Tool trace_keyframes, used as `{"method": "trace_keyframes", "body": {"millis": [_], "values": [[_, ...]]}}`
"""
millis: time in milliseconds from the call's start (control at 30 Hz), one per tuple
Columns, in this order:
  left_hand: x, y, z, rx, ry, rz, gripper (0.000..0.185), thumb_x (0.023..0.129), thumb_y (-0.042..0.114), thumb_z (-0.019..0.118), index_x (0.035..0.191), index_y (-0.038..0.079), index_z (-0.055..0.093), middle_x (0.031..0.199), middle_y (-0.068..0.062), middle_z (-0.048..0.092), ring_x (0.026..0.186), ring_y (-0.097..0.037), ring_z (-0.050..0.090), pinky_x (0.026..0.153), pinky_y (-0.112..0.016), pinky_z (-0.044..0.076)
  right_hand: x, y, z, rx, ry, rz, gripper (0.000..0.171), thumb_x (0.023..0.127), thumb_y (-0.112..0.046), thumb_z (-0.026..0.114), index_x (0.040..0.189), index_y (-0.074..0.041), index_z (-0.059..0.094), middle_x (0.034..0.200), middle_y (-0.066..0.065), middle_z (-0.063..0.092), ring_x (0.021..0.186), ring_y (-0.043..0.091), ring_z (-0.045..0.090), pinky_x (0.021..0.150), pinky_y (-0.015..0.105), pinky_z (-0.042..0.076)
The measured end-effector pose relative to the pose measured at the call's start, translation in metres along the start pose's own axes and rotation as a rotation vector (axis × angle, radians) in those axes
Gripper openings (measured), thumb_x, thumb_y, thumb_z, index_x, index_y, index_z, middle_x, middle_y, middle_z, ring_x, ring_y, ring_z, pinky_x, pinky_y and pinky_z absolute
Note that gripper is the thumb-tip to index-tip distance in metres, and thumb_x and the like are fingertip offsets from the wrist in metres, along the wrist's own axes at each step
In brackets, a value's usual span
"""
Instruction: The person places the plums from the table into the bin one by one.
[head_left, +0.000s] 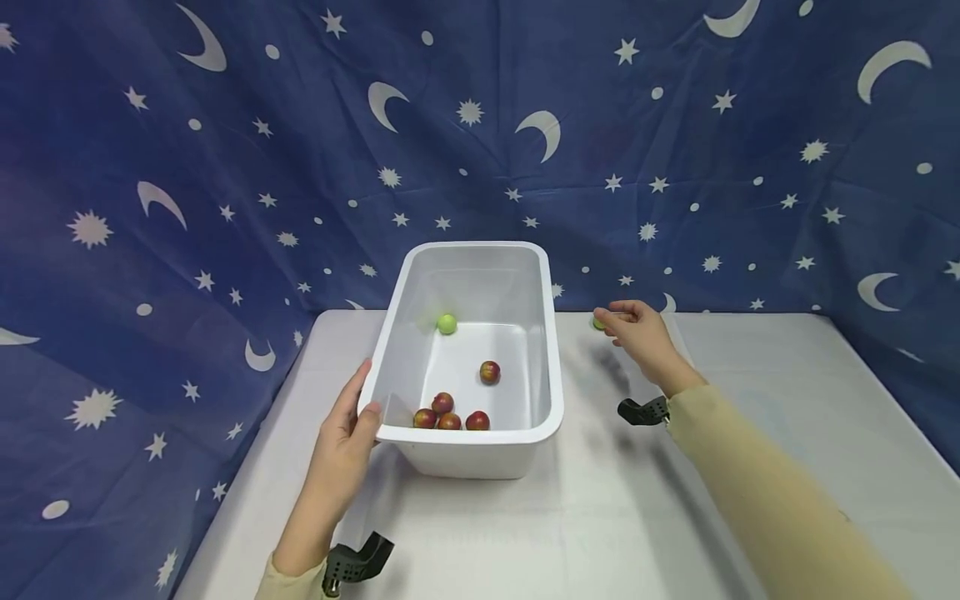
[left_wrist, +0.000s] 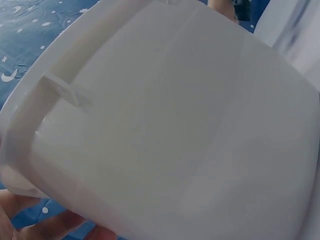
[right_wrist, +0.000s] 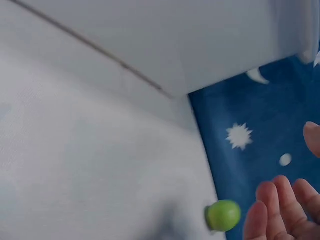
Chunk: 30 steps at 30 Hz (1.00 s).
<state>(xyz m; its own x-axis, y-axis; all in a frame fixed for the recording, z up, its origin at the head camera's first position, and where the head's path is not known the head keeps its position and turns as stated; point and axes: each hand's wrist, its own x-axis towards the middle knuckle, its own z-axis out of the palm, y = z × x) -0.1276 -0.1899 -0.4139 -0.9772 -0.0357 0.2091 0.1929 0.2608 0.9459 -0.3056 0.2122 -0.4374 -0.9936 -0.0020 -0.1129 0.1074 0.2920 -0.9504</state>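
Observation:
A white plastic bin [head_left: 551,367] stands mid-table. Inside it lie one green ball [head_left: 447,323] at the back and several red fruits [head_left: 448,414] toward the front. My left hand [head_left: 363,414] holds the bin's near left corner, thumb hooked over the rim. In the left wrist view the bin's outer wall [left_wrist: 165,125] fills the frame, with my fingers [left_wrist: 50,226] below the rim. My right hand [head_left: 619,320] reaches to the right of the bin, fingers loosely spread. A second green ball [head_left: 597,322] lies on the table just off its fingertips [right_wrist: 280,210]; in the right wrist view this ball [right_wrist: 223,215] sits a small gap away from them.
A white-covered table [head_left: 750,375] ends at a blue star-and-moon curtain [head_left: 225,250] that hangs behind and along the left side. The green ball outside the bin lies close to the table's back edge. Black wrist mounts [head_left: 642,411] sit on both arms.

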Motion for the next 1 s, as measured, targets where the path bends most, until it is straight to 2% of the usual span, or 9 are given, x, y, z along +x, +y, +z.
{"method": "trace_keyframes", "body": {"millis": [100, 267, 367, 500, 633, 1000], "values": [[-0.001, 0.000, -0.001, 0.006, 0.003, -0.001, 0.051, 0.103, 0.016, 0.043, 0.153, 0.025, 0.031, 0.154, -0.007, 0.031, 0.128, -0.031, 0.042, 0.087, -0.029, 0.048, 0.005, 0.012, 0.003, 0.017, 0.057, 0.016, 0.082, 0.087, -0.052, 0.066, 0.142, 0.000, 0.037, 0.128, 0.017, 0.051, 0.115, 0.035, 0.050, 0.097, 0.047, 0.043], [0.000, 0.000, -0.001, -0.007, 0.000, -0.005, 0.052, 0.103, 0.014, 0.043, 0.153, 0.024, 0.031, 0.154, -0.007, 0.031, 0.128, -0.031, 0.041, 0.089, -0.031, 0.047, 0.017, 0.027, 0.010, -0.027, 0.183, 0.060, 0.084, 0.084, -0.057, 0.067, 0.143, -0.004, 0.038, 0.128, 0.016, 0.049, 0.110, 0.029, 0.051, 0.088, 0.038, 0.046], [0.000, 0.000, 0.000, -0.011, -0.002, -0.009, 0.052, 0.103, 0.013, 0.043, 0.153, 0.024, 0.031, 0.153, -0.008, 0.032, 0.128, -0.031, 0.041, 0.089, -0.031, 0.047, 0.024, 0.035, 0.015, -0.027, 0.220, 0.097, 0.082, 0.086, -0.052, 0.067, 0.145, -0.005, 0.036, 0.134, 0.018, 0.044, 0.113, 0.029, 0.048, 0.091, 0.038, 0.045], [0.000, -0.002, -0.001, -0.006, 0.000, -0.004, 0.052, 0.103, 0.014, 0.044, 0.153, 0.023, 0.031, 0.152, -0.008, 0.033, 0.126, -0.032, 0.043, 0.088, -0.031, 0.048, 0.035, 0.043, 0.020, -0.044, 0.256, 0.125, 0.080, 0.089, -0.048, 0.065, 0.147, -0.006, 0.032, 0.140, 0.018, 0.038, 0.120, 0.031, 0.043, 0.099, 0.041, 0.041], [0.000, -0.003, 0.000, -0.001, 0.000, -0.006, 0.052, 0.103, 0.015, 0.044, 0.153, 0.024, 0.031, 0.152, -0.008, 0.033, 0.126, -0.032, 0.044, 0.087, -0.031, 0.049, 0.043, 0.052, 0.022, -0.072, 0.284, 0.135, 0.080, 0.090, -0.047, 0.064, 0.148, -0.005, 0.029, 0.140, 0.020, 0.037, 0.120, 0.033, 0.041, 0.100, 0.043, 0.039], [0.000, -0.003, -0.001, 0.014, 0.001, -0.003, 0.052, 0.103, 0.015, 0.043, 0.152, 0.026, 0.031, 0.152, -0.007, 0.033, 0.125, -0.032, 0.044, 0.088, -0.037, 0.049, 0.051, 0.056, 0.029, -0.125, 0.285, 0.188, 0.073, 0.093, -0.037, 0.061, 0.148, -0.001, 0.030, 0.143, 0.022, 0.038, 0.127, 0.033, 0.040, 0.104, 0.042, 0.037]]}}
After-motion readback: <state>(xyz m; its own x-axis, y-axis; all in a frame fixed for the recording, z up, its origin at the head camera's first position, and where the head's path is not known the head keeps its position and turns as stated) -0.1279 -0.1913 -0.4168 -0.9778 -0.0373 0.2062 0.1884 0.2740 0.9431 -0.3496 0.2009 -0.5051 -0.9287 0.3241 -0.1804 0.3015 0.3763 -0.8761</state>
